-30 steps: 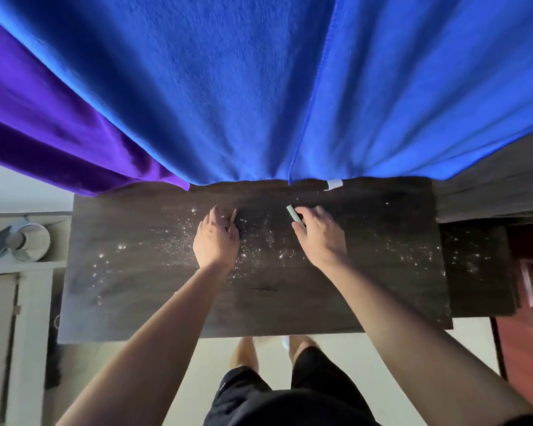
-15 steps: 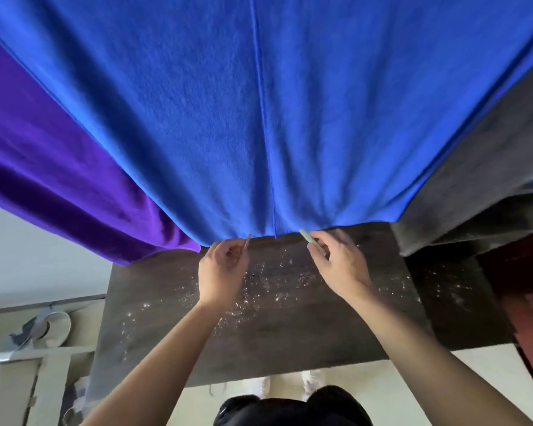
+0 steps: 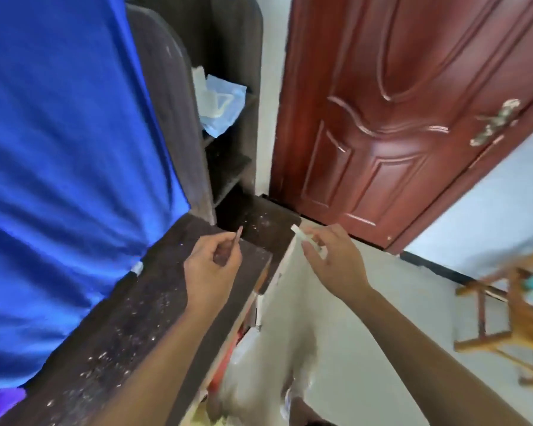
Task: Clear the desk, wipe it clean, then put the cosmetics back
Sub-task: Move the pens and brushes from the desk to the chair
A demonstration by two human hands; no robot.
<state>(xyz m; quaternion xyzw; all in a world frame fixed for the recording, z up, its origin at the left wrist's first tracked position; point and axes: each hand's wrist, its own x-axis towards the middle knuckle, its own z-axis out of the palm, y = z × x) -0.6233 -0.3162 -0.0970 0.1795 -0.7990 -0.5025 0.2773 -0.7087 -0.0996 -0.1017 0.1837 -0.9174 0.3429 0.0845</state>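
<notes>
Left hand [image 3: 211, 269], fingers curled, pinches a thin brown stick [image 3: 238, 234] whose tip points up and away over the surface's [image 3: 142, 302] far corner. Right hand [image 3: 336, 262] pinches a pale stick [image 3: 301, 233], its long axis slanting up to the left, just past the edge. Both forearms reach forward. White specks cover the dark surface; a blue cloth [image 3: 59, 149] hangs at left, a red-brown door [image 3: 397, 118] stands ahead, and a wooden stool [image 3: 505, 333] is at right.
</notes>
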